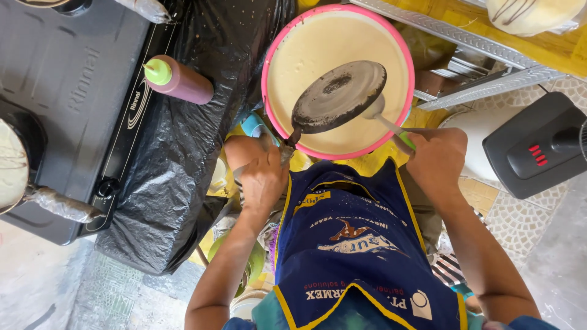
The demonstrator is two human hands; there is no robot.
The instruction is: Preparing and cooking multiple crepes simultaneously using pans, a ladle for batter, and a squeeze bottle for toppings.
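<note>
A pink-rimmed basin [269,55] full of pale yellow batter sits in front of me. My left hand [262,171] grips the handle of a small round dark pan [338,96], held tilted over the batter. My right hand [435,160] holds the handle of a ladle [374,109] whose bowl is tucked behind the pan's edge, over the basin. Below the hands hangs my blue apron with yellow trim [354,244].
A black gas stove [67,91] stands at the left with another pan [12,165] on it. A maroon squeeze bottle with a green cap [180,79] lies on black plastic sheeting [183,153]. A black fan base [538,146] sits at the right on tiled floor.
</note>
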